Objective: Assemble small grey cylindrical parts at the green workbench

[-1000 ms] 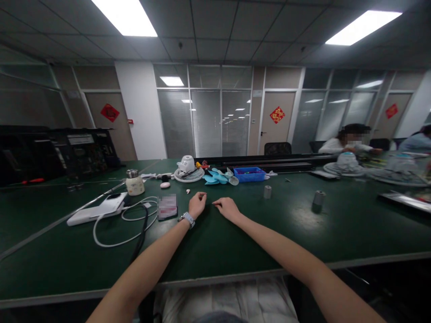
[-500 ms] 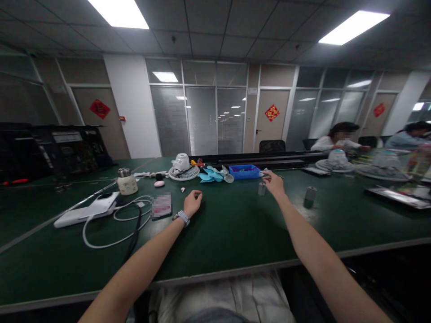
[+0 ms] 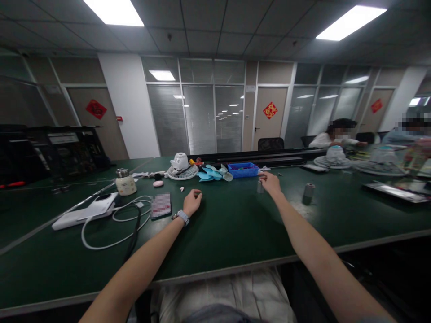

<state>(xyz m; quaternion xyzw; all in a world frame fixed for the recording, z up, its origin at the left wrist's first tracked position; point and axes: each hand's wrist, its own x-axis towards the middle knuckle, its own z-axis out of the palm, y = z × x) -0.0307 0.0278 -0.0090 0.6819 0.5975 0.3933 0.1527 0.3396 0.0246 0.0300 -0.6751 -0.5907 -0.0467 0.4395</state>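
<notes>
In front of glass partitions (image 3: 198, 116) and pale doors, a green tabletop (image 3: 222, 233) is stretching across the room. On it, a grey cylinder (image 3: 259, 188) is standing just beside the right hand (image 3: 270, 183), which is partly hiding it; those fingers are bunching together, but whether they are gripping it I cannot tell. The left hand (image 3: 192, 202) is curling loosely, well apart from both, its grip unclear. A blue bin (image 3: 243, 173) is sitting just beyond the cylinder, light-blue blades (image 3: 210, 174) beside it. A second cylinder (image 3: 309, 194) is standing farther right, and a co-worker (image 3: 325, 140) is leaning over the table beyond.
</notes>
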